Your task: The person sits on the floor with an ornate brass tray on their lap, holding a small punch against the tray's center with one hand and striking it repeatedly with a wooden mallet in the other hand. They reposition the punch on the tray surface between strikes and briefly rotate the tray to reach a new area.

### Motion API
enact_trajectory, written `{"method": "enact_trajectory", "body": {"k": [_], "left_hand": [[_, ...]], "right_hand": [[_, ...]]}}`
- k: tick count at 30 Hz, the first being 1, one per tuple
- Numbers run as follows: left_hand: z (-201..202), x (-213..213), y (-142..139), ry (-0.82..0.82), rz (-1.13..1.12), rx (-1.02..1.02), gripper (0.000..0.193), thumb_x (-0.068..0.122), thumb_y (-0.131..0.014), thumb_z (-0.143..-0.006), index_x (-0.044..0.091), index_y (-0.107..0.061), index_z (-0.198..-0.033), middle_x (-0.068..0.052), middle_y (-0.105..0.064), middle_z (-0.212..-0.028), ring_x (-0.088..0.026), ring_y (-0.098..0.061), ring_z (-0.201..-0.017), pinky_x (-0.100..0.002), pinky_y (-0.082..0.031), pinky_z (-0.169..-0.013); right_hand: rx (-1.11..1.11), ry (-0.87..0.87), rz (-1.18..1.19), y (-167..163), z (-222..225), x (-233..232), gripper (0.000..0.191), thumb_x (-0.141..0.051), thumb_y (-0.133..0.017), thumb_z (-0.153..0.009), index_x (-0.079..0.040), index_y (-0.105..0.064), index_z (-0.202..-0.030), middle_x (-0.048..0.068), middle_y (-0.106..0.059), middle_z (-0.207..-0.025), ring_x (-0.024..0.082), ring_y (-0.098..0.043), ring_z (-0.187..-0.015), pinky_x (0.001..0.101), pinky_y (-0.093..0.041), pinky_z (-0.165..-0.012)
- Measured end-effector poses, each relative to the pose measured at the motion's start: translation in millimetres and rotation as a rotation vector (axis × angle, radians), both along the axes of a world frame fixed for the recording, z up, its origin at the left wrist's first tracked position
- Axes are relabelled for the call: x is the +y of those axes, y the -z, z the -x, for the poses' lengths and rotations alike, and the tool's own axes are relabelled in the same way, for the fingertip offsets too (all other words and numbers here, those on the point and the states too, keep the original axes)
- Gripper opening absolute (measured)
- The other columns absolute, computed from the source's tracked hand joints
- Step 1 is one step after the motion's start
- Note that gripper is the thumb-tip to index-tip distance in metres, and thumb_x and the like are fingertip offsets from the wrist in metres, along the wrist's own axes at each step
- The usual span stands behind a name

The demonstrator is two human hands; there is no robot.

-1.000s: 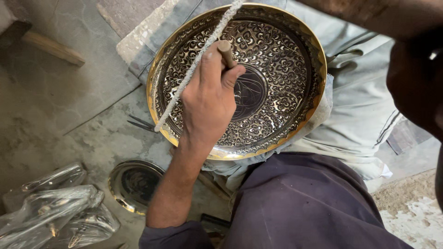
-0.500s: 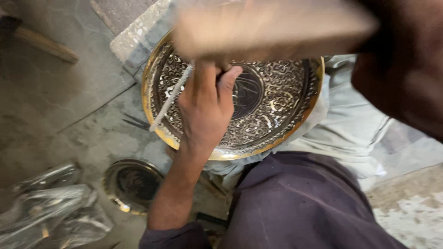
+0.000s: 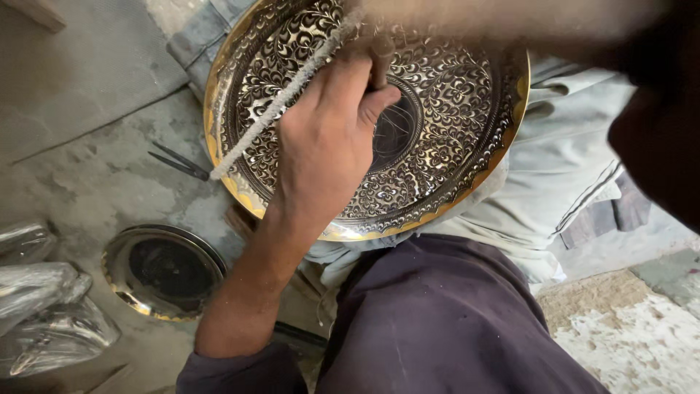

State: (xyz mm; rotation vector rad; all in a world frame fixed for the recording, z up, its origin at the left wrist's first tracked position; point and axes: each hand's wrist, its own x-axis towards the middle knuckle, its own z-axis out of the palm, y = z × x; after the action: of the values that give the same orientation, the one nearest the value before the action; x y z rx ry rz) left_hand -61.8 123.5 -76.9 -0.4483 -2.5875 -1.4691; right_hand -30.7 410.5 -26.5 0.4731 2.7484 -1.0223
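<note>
While the left hand pinches a short brown metal punch onto the big round carved brass plate on the lap, the blurry right hand at 2 o'clock hides its grip. Since before, the view moved closer. A white twisted cord crosses at 10 o'clock.

A metal craft workshop: a worn concrete floor bears an engraved brass tray, a smaller dish, metal snips and plastic-wrapped wares.
</note>
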Motion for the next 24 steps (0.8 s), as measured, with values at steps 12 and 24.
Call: {"method": "enact_trajectory", "body": {"k": [12, 24], "left_hand": [[-3, -3, 3, 0.016, 0.024, 0.038, 0.036, 0.021, -0.075, -0.109, 0.012, -0.052, -0.135, -0.010, -0.068, -0.110, -0.025, -0.073, -0.098, -0.035, -0.060, -0.081], [7, -6, -7, 0.167, 0.047, -0.016, 0.039, 0.014, -0.074, -0.109, 0.010, -0.050, -0.139, -0.012, -0.066, -0.111, -0.032, -0.071, -0.094, -0.041, -0.057, -0.077]], "right_hand": [[-0.009, -0.090, -0.061, 5, -3, -12, 0.042, -0.027, -0.068, -0.106, 0.013, -0.058, -0.114, 0.033, -0.064, -0.099, 0.036, -0.062, -0.080, 0.0427, -0.051, -0.076], [-0.052, -0.049, -0.045, 11, -27, -1, 0.047, -0.033, -0.068, -0.107, 0.013, -0.060, -0.111, 0.035, -0.064, -0.096, 0.037, -0.062, -0.076, 0.0432, -0.051, -0.073]]}}
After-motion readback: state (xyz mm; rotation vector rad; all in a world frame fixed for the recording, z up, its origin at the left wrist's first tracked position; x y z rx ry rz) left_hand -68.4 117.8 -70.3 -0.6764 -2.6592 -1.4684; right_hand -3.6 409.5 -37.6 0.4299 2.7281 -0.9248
